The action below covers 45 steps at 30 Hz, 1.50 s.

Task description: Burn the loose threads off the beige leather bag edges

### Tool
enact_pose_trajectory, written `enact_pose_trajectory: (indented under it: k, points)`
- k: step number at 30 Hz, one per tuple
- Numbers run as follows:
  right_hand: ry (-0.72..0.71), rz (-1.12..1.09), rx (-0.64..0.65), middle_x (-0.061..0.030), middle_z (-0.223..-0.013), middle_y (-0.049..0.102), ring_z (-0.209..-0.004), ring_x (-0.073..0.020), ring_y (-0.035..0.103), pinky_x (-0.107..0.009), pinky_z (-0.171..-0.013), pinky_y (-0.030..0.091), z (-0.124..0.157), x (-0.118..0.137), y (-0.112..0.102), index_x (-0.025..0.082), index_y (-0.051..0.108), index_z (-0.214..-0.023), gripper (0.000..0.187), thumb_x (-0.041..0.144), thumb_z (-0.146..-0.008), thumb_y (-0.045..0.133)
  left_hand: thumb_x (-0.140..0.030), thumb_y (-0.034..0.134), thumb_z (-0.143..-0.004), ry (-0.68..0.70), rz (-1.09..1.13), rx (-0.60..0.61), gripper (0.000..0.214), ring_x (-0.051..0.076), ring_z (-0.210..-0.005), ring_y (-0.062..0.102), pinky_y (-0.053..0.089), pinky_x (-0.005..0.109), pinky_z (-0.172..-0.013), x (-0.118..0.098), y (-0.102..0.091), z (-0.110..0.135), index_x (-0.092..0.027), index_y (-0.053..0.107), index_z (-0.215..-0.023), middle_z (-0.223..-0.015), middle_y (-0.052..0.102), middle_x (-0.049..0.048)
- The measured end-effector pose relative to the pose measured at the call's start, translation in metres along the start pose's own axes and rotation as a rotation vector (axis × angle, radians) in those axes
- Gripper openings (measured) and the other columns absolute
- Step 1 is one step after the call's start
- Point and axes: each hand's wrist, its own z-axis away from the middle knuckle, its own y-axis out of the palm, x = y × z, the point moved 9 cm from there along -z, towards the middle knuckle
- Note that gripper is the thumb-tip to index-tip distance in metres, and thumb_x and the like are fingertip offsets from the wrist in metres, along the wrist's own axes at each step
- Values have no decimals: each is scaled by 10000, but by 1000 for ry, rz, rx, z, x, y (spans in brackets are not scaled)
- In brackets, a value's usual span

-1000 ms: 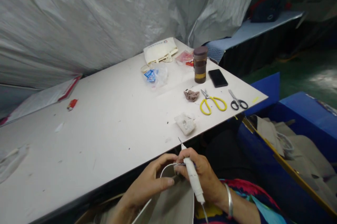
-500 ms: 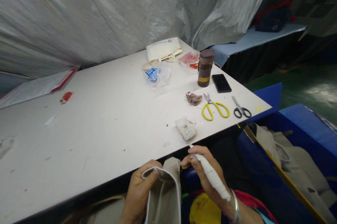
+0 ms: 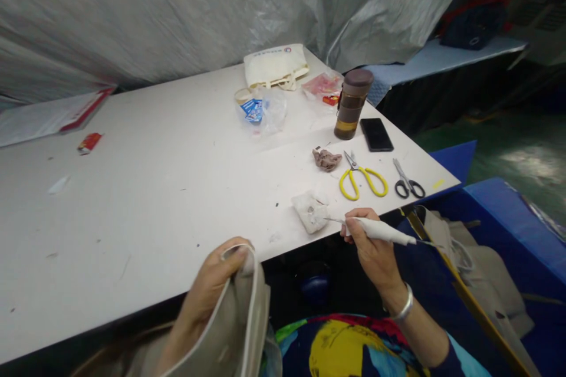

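In the head view, nearer than the yellow-handled scissors (image 3: pixel 354 169), the left hand (image 3: pixel 211 276) grips a white-edged beige piece (image 3: pixel 219 333); the right hand (image 3: pixel 375 254) holds a white tool (image 3: pixel 381 229), tip at a white pad (image 3: pixel 310 213). Beyond the scissors: phone (image 3: pixel 377 135), tumbler (image 3: pixel 351 107), tote bag (image 3: pixel 274 68) with illegible lettering.

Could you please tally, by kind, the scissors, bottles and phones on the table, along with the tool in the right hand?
Scissors: 2 (one yellow-handled pair, one black-handled pair)
Bottle: 1
Phone: 1
White-handled tool in the right hand: 1
Total: 5
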Motion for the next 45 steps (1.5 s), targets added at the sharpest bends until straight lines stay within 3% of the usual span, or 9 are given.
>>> enact_pose_trajectory:
  k: [3, 5, 8, 18, 32, 36, 40, 45]
  points:
    - [-63, 116, -11, 0, -757, 689, -685, -178, 645, -298, -678, 530, -10, 3, 1, 214, 651, -996, 268, 481, -982, 670, -504, 883, -671, -104, -61, 33, 425, 111, -458, 460, 368, 224, -469, 46, 47, -10, -175, 628, -759, -542, 529, -42]
    - [-129, 187, -26, -6, -779, 699, -710, -188, 657, -316, -717, 527, -14, 7, 0, 213, 680, -988, 259, 471, -975, 681, -473, 849, -706, -79, -169, 67, 365, 112, -520, 474, 376, 225, -516, 61, 68, -14, -161, 662, -744, -586, 558, -26]
    - [-209, 220, -3, -6, -788, 693, -721, -189, 661, -320, -734, 519, -19, 14, 2, 218, 675, -984, 225, 437, -1015, 630, -426, 788, -755, -57, -322, 132, 288, 129, -605, 497, 392, 240, -584, 71, 84, -14, -151, 700, -748, -648, 597, -4]
    - [-277, 233, 93, -2, -868, 687, -777, -181, 668, -297, -758, 523, -22, 16, 16, 231, 655, -1017, 118, 348, -1024, 640, -400, 764, -733, -132, -412, 255, 279, 153, -676, 509, 395, 279, -677, 62, 92, -11, -140, 704, -815, -710, 621, 10]
    - [-372, 330, 216, -33, -901, 684, -838, -202, 660, -322, -794, 507, -28, 25, 35, 224, 644, -997, 155, 373, -1036, 629, -414, 766, -712, -153, -435, 186, 285, 136, -613, 466, 354, 270, -614, 65, 83, -10, -154, 684, -797, -654, 584, -11]
    - [-359, 280, 173, -43, -924, 702, -854, -212, 669, -333, -802, 521, -24, 26, 26, 225, 663, -1021, 163, 386, -1028, 637, -405, 773, -704, -144, -447, 167, 273, 139, -617, 468, 359, 268, -610, 63, 82, -7, -157, 712, -803, -651, 585, -10]
    - [-247, 125, 80, -17, -814, 692, -729, -186, 653, -310, -716, 521, -10, 22, 8, 223, 666, -990, 181, 399, -1024, 643, -386, 774, -693, -115, -486, 156, 257, 150, -643, 503, 387, 276, -640, 57, 85, -4, -148, 728, -779, -676, 623, 7]
    - [1, -124, 227, 13, -677, 646, -620, -157, 628, -270, -610, 503, 15, 2, 17, 205, 656, -924, 281, 446, -1049, 586, -385, 770, -701, -116, -508, 190, 250, 150, -636, 512, 386, 275, -632, 57, 95, 0, -147, 722, -762, -667, 629, 7]
